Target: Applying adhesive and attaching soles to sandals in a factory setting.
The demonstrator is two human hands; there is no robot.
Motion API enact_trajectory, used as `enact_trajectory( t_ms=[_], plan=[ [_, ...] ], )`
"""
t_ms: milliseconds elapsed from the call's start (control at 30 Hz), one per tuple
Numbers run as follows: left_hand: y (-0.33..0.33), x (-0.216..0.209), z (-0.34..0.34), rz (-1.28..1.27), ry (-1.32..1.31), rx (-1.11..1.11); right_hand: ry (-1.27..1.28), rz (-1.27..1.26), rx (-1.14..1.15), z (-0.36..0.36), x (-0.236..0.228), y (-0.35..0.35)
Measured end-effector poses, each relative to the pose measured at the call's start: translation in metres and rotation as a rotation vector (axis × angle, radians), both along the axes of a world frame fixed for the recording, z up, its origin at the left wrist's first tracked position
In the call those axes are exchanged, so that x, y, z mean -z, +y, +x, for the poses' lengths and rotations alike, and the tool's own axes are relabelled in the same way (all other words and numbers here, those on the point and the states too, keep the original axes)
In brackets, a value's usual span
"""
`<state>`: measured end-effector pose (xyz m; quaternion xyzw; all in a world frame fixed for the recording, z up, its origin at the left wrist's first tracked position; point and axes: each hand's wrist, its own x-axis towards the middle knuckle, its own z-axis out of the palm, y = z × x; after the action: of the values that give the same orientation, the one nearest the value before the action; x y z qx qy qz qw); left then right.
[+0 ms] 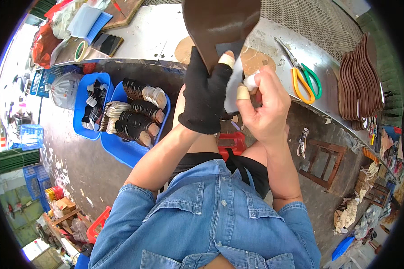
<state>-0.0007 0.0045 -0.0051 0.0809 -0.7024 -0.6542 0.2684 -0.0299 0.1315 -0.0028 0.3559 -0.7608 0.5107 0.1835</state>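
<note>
My left hand (205,94) wears a black glove with a bare, taped thumb. It is closed on a smooth brown insole-shaped piece (220,27), whose wide end points away from me. Under the thumb and down beside the palm shows a thin grey sheet (232,92). My right hand (267,101) is bare, with pale coverings on the thumb and index fingertips. Its fingers are curled into a pinch close to the sheet's edge; what lies between them is hidden. Yellow-and-green-handled scissors (304,83) lie on the bench right of that hand.
The metal bench (143,31) carries a phone (107,44), a tape roll (81,50) and a stack of brown insole-shaped pieces (357,85). Blue bins (121,154) with bundled dark and pale pieces stand on the floor at left. A wooden frame (323,163) lies at right.
</note>
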Motion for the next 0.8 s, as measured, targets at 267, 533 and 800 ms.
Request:
enact_trajectory(
  t_ms=[267,533,800],
  plan=[
    [-0.001,-0.004,0.001,0.597,-0.010,0.129,-0.249,-0.014,0.064,0.025,0.005,0.021],
    [0.005,-0.008,0.003,0.317,0.050,0.040,-0.028,0.220,0.120,0.024,-0.004,0.020],
    [0.004,-0.007,0.001,0.126,0.021,0.011,0.078,0.253,0.121,0.018,0.003,0.021]
  ],
)
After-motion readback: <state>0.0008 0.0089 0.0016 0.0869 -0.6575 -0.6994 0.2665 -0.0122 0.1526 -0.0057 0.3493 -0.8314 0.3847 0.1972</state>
